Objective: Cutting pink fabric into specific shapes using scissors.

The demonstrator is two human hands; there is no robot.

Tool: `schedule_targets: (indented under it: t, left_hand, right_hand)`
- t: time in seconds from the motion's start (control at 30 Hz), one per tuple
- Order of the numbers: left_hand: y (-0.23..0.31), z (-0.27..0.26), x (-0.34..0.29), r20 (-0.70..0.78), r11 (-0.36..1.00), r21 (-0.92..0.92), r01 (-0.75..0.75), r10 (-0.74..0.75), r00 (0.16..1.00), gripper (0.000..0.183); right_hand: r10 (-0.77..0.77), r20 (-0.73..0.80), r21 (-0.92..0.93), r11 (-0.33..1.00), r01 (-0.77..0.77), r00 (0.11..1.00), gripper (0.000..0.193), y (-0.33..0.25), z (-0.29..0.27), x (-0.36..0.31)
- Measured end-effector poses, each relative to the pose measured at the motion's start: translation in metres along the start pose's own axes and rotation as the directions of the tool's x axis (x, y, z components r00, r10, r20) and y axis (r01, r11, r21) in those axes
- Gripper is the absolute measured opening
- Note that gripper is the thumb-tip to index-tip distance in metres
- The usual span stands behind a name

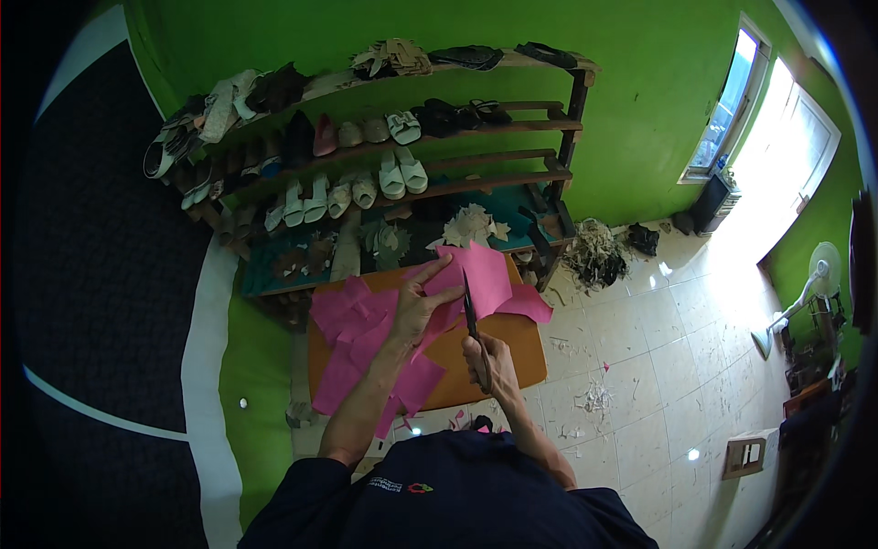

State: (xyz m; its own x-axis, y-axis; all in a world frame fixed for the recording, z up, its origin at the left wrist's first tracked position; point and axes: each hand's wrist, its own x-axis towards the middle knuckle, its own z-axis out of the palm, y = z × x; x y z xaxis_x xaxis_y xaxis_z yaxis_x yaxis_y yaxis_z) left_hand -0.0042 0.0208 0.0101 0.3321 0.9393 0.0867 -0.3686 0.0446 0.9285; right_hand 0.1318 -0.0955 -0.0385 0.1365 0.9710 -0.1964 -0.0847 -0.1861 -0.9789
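Note:
My left hand [419,309] pinches a bright pink sheet [489,279] by its left part, holding it up over the far side of a brown table [512,357]. Wrapped round the handles of dark scissors [469,311] is my right hand [489,360]. The blades point away from me and lie against the pink sheet; whether they are parted is too fine to tell. More pink pieces [352,343] lie overlapping on the left half of the table, some hanging past its near edge. Another pink piece [529,304] rests at the table's far right.
Beyond the table, a wooden rack [574,114] along the green wall holds several shoes and cut scraps. Scraps [596,398] litter the tiled floor [640,357] at the right, with a pile of shreds [596,254] beside the rack. A white fan [823,265] stands far right.

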Motion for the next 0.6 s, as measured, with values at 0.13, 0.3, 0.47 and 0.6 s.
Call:
schedule_targets:
  t: [0.13, 0.3, 0.47, 0.6]
  left_hand:
    - [0.004, 0.01, -0.008, 0.002, 1.0, 0.019, 0.004, -0.005, 1.0, 0.063]
    - [0.006, 0.01, -0.007, 0.002, 1.0, 0.024, 0.017, -0.017, 1.0, 0.064]
    - [0.008, 0.005, -0.005, 0.028, 0.999, 0.012, 0.033, -0.033, 0.999, 0.064]
    - [0.012, 0.006, -0.004, 0.046, 0.999, 0.023, 0.037, -0.038, 0.998, 0.065]
  right_hand:
    - [0.048, 0.019, 0.004, 0.999, -0.048, 0.999, 0.061, -0.008, 0.002, 0.003]
    - [0.022, 0.01, -0.005, 1.0, -0.022, 1.0, 0.06, -0.005, 0.001, 0.006]
    - [0.016, -0.012, 0.014, 1.0, -0.016, 1.0, 0.062, -0.011, 0.003, 0.002]
    - [-0.001, -0.029, 0.044, 0.999, 0.002, 1.0, 0.064, -0.01, 0.001, 0.003]
